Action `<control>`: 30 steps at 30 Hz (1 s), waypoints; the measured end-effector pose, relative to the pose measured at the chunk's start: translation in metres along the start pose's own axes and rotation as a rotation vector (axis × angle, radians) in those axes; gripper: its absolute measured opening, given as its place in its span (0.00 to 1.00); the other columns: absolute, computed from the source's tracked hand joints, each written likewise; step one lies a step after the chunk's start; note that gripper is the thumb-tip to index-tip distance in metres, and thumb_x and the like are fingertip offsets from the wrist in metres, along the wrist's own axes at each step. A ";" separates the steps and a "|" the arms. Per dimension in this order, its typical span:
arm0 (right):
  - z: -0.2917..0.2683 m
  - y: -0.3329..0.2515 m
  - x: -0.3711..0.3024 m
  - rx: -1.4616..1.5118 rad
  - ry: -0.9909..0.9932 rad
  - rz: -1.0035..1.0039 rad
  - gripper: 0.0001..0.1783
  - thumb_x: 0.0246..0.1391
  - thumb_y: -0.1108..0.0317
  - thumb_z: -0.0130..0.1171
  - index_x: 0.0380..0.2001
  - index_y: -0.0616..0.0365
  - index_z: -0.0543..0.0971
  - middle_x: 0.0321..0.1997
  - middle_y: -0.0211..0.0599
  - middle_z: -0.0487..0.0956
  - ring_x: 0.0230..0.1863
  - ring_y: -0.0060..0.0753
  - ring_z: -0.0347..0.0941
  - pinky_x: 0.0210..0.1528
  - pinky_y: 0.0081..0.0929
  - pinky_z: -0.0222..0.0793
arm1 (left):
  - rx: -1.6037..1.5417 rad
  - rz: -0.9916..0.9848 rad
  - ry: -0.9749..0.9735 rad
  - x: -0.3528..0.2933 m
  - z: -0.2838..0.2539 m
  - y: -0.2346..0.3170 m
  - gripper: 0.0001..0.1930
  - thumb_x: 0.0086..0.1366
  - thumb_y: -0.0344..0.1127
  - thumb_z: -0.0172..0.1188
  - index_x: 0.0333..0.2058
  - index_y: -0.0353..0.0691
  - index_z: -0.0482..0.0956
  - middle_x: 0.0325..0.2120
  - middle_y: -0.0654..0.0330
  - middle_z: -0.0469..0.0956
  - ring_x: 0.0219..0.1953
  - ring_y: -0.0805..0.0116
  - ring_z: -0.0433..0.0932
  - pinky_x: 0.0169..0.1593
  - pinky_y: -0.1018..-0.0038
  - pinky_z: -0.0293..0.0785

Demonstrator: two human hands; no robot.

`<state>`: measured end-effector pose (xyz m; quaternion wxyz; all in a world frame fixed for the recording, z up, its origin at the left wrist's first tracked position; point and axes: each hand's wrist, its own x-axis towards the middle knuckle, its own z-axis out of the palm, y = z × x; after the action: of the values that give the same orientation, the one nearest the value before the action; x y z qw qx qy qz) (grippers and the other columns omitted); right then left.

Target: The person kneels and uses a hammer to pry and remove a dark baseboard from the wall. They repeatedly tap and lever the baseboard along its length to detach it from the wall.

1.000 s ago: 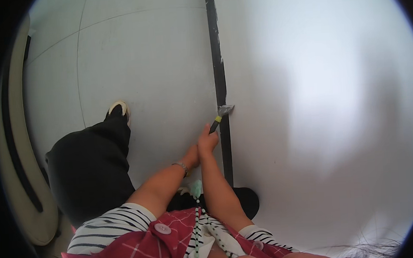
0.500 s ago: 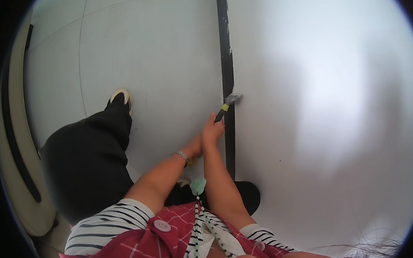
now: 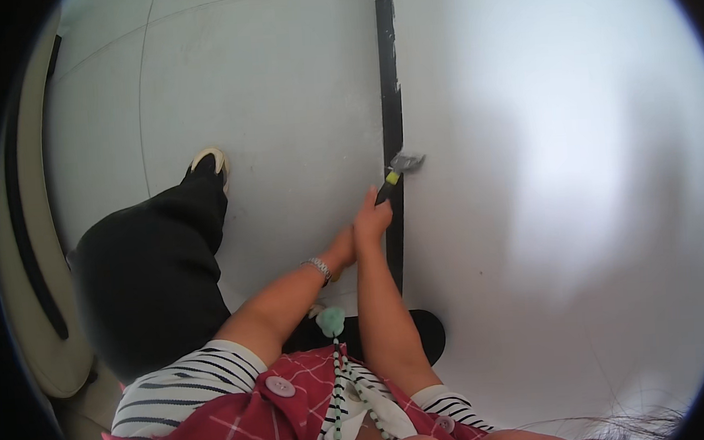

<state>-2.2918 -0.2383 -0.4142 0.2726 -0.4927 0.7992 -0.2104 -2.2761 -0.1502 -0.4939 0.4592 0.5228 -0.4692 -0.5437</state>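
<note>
My right hand (image 3: 372,219) is closed around the black handle of a scraper-like tool (image 3: 393,177) with a yellow-green collar. The tool's flat grey head, partly see-through, overlaps the edge between a black skirting strip (image 3: 390,109) and the white wall (image 3: 472,213). Its blade edge is too blurred to make out. My left hand (image 3: 342,249), below a metal-banded wristwatch (image 3: 319,269), meets my right wrist. Its fingers are hidden there, so whether it grips anything does not show. Farther up, the strip's wall-side edge is ragged with white.
Grey floor tiles (image 3: 263,88) lie left of the strip. A beige padded piece of furniture (image 3: 40,199) with a black trim stands at the far left. My dark-trousered leg (image 3: 153,264) is bent beside my arms. A green pendant (image 3: 331,322) hangs near my forearms.
Both hands and the tool have shifted slightly to the right and farther away along the strip's edge. The pendant has swung a little left, and the view has moved slightly.
</note>
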 end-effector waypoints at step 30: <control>-0.003 0.009 0.026 0.018 -0.048 -0.072 0.27 0.57 0.50 0.52 0.29 0.72 0.73 0.28 0.61 0.77 0.33 0.61 0.75 0.36 0.45 0.69 | 0.160 -0.333 -0.282 0.029 0.003 0.020 0.20 0.57 0.38 0.61 0.46 0.35 0.73 0.43 0.46 0.76 0.47 0.53 0.74 0.46 0.63 0.69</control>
<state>-2.3092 -0.2572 -0.4235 0.2886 -0.5234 0.7723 -0.2152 -2.2799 -0.1820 -0.4786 0.2502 0.5465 -0.4778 -0.6407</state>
